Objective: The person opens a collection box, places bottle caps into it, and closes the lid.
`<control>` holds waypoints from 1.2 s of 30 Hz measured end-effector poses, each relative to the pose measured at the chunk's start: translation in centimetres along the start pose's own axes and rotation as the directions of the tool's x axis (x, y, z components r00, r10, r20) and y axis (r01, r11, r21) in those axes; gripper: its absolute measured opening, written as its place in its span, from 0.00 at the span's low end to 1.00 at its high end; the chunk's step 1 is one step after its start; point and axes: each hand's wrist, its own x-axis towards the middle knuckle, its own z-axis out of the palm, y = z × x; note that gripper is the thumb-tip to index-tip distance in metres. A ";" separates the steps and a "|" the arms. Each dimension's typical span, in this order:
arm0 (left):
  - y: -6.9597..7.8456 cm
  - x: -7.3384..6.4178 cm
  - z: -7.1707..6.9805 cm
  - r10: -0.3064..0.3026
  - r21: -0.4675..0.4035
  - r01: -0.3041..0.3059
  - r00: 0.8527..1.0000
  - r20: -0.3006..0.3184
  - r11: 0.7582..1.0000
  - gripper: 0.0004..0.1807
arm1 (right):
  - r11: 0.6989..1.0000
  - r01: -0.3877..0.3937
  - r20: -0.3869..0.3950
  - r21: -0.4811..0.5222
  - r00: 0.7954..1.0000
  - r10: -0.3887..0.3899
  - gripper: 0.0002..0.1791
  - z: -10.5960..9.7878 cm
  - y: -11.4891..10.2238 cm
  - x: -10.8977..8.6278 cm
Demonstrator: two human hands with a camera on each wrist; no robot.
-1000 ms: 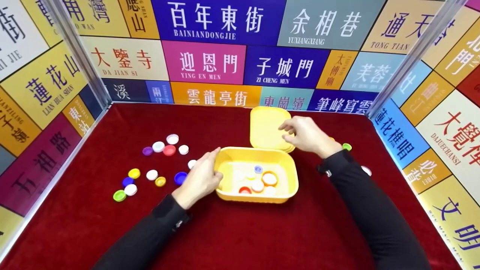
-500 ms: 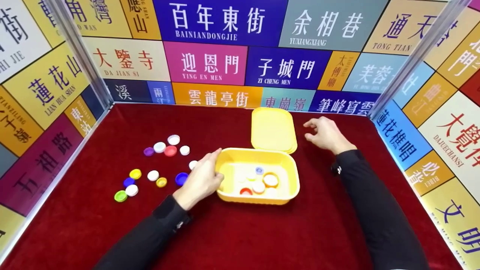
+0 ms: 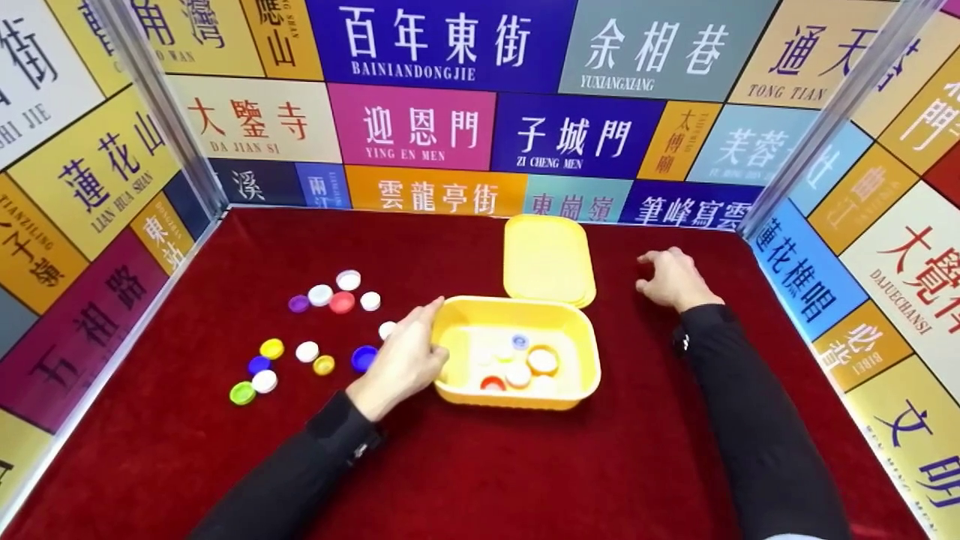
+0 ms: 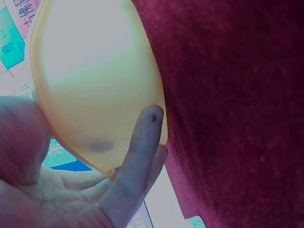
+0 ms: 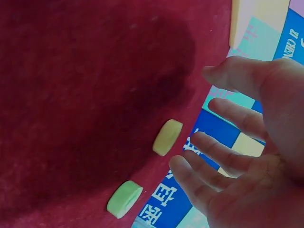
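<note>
My left hand [image 3: 403, 356] holds the left wall of a yellow plastic box [image 3: 517, 397]. In the left wrist view its fingers [image 4: 137, 147] lie along the outside of the box [image 4: 95, 99], with the thumb at the rim. Several bottle caps lie inside the box, among them an orange-rimmed cap [image 3: 543, 360] and a red cap [image 3: 492, 383]. Over the cloth right of the box, my right hand [image 3: 673, 279] is empty, its fingers loosely bent and apart. Near its fingertips in the right wrist view lie a yellow cap [image 5: 167, 137] and a green cap [image 5: 124, 199].
Behind the box a yellow lid [image 3: 547, 259] lies flat on the red cloth [image 3: 480, 472]. Several loose caps are scattered to the left, including a red cap [image 3: 342, 302] and a green cap [image 3: 243, 393]. Printed panels [image 3: 412, 124] wall in the back and sides.
My right hand has moved right, from over the lid to the cloth beyond it. My left hand has stayed on the box, which has not visibly moved.
</note>
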 end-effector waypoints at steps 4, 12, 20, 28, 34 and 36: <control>-0.1 -0.1 0.0 0.024 0.012 -0.024 1.000 -0.015 1.000 0.44 | 1.000 -0.018 0.016 -0.008 1.000 0.018 0.30 0.2 0.3 0.0; 0.0 -0.1 0.0 0.039 0.008 -0.039 0.999 -0.022 0.999 0.44 | 1.000 -0.029 -0.013 0.006 0.999 0.029 0.24 0.2 0.6 -0.4; 0.0 -0.1 0.0 0.035 0.003 -0.035 0.999 -0.024 0.999 0.44 | 1.000 -0.012 -0.096 0.023 0.995 0.014 0.20 0.6 1.0 -0.3; -0.1 0.0 0.1 0.024 0.001 -0.024 1.000 -0.017 1.000 0.44 | 0.999 0.020 -0.117 0.026 0.993 -0.017 0.17 0.3 -0.1 -0.7; -0.3 0.0 0.1 0.036 -0.006 -0.036 0.999 -0.020 0.999 0.45 | 0.996 0.079 -0.155 0.030 0.985 -0.074 0.15 -0.2 -2.0 -1.1; -0.3 0.0 0.1 0.039 -0.004 -0.039 0.999 -0.020 0.999 0.45 | 0.995 0.095 -0.165 0.038 0.982 -0.088 0.15 -0.5 -2.7 -1.2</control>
